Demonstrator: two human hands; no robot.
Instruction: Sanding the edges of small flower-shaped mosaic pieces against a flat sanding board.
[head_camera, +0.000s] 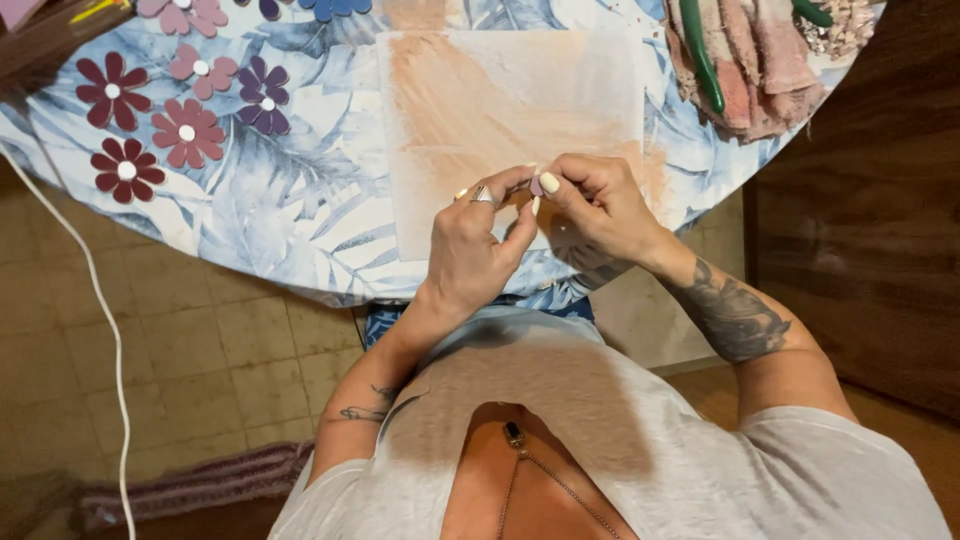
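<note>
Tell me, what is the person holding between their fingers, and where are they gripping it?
A tiny mauve piece, pinched at its edges between the fingertips of the left hand and the right hand. It is too small to tell what it is.

Small mauve petal-like piece (537, 186), pinched between fingertips of both hands, above a peach-smeared white sheet (480, 110)

Warm, soft indoor light falls evenly from above, brightest on the pale sheet (510, 110). The floor (200, 350) lies dimmer. Focus is slightly soft throughout, with mild edge distortion.
</note>
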